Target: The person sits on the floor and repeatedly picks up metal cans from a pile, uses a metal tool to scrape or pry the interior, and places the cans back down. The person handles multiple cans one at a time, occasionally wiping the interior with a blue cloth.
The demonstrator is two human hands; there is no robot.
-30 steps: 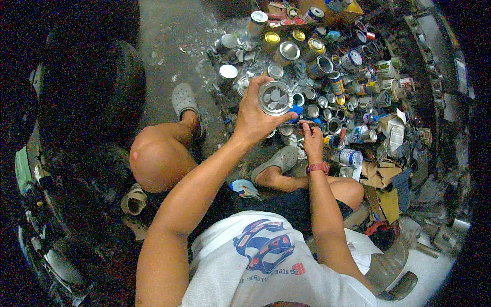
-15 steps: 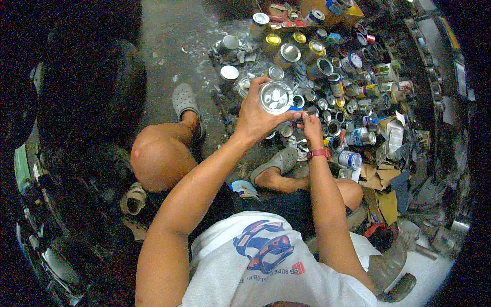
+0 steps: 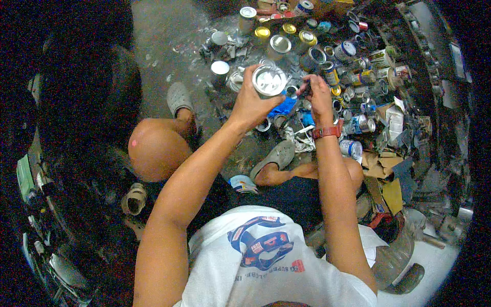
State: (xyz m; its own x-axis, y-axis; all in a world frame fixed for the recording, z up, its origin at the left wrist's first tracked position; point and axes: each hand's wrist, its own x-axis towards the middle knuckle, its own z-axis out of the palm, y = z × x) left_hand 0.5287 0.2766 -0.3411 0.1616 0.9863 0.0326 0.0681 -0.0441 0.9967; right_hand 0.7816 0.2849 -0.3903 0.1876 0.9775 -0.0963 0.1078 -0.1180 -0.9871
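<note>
My left hand (image 3: 249,105) is wrapped round the side of a metal can (image 3: 269,81), whose round top faces up. Bright reflections and pale patches show inside its rim; I cannot tell what is in it. A short gap to the right, my right hand (image 3: 320,100) is raised with its fingers curled in. Whatever they hold, if anything, is hidden among dark shapes. A red watch (image 3: 327,131) circles that wrist. Below the can, near my left thumb, lies a crumpled blue piece (image 3: 283,107) of cloth or plastic.
Several paint cans, such as a white-lidded can (image 3: 220,68) and a large silver-lidded can (image 3: 280,45), crowd the floor ahead and right. Torn cardboard (image 3: 381,165) lies right of my knee. A dark tyre-like shape (image 3: 120,87) stands left. My shoes (image 3: 180,100) flank the work area.
My right hand has moved away from my left thumb, up and right. The can has shifted slightly left and up and tilted, uncovering more of the blue piece. My view has shifted a little.
</note>
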